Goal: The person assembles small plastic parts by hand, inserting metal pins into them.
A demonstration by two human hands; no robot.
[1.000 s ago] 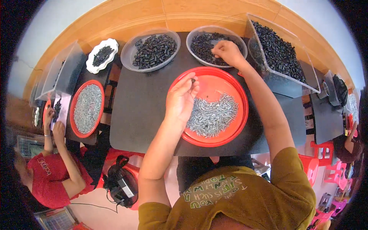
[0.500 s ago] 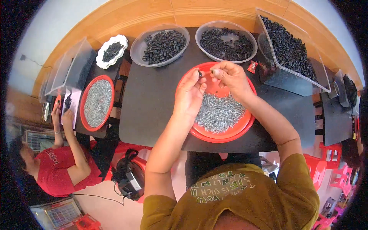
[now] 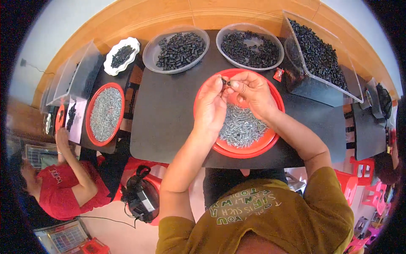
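My left hand (image 3: 210,106) and my right hand (image 3: 250,91) meet fingertip to fingertip over the far part of a red round tray (image 3: 270,142). Between them they pinch a small black piece (image 3: 224,81); which hand carries it most I cannot tell. A heap of small silver metal parts (image 3: 241,127) lies in the tray under my hands. The tray rests on a black table (image 3: 165,114).
Two clear round bowls of black pieces (image 3: 177,47) (image 3: 249,44) stand at the table's far edge, a big clear bin of black pieces (image 3: 319,57) at the right. At the left, a person in red (image 3: 63,186) sits by a second red tray of silver parts (image 3: 104,113).
My right hand came back from the far right bowl to the tray and met my left hand. Both hands now pinch a black piece together. The view shifted slightly.
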